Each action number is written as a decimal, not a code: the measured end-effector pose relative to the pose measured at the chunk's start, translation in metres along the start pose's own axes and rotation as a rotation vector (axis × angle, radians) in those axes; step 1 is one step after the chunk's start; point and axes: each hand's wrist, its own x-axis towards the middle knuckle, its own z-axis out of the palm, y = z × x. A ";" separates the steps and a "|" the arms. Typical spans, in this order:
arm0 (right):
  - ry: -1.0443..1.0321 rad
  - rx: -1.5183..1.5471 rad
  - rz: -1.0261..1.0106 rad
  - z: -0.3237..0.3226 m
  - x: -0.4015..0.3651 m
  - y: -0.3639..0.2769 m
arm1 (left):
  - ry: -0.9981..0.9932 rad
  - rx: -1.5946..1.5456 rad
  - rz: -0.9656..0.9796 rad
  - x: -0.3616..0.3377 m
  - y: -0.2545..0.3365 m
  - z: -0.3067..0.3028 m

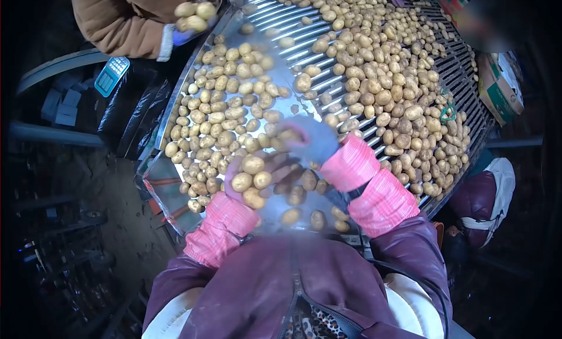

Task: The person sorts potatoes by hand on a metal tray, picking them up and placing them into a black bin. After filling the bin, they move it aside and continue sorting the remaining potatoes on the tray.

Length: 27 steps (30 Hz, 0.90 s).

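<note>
Several potatoes rest in my left hand, cupped palm up at the near side of the metal table. My right hand, in a blue and pink glove, is smeared by motion above the table, just right of the left hand. Its fingers are blurred, and what they may hold is unclear. Many loose potatoes cover the left part of the table, and a few potatoes lie close to my body.
A large heap of potatoes covers the slatted rack at the right. A co-worker in a brown jacket holds several potatoes at the upper left. A cardboard box stands beyond the right edge.
</note>
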 end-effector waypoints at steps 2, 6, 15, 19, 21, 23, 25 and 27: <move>-0.153 0.218 -0.095 0.003 -0.003 -0.031 | -0.039 -0.020 0.051 0.005 0.004 -0.012; 0.174 -0.325 -0.053 -0.012 0.058 0.032 | 0.231 0.024 0.147 0.002 0.000 0.009; 0.223 -0.566 -0.062 -0.004 0.072 0.091 | -0.057 0.214 0.065 -0.016 0.003 -0.027; 0.196 0.000 0.213 -0.004 -0.011 0.007 | 0.030 0.120 0.050 -0.011 -0.001 -0.054; 0.208 0.128 0.273 -0.003 -0.058 0.006 | -0.068 -0.007 -0.023 -0.018 -0.001 -0.051; 0.390 0.545 0.439 -0.013 -0.105 0.021 | -0.152 -0.048 -0.082 -0.029 -0.002 -0.032; 0.582 0.510 0.543 -0.039 -0.123 0.025 | 0.135 0.399 0.045 -0.046 -0.002 -0.039; 0.558 0.434 0.674 -0.065 -0.128 0.034 | 0.035 0.178 0.060 -0.060 -0.007 -0.051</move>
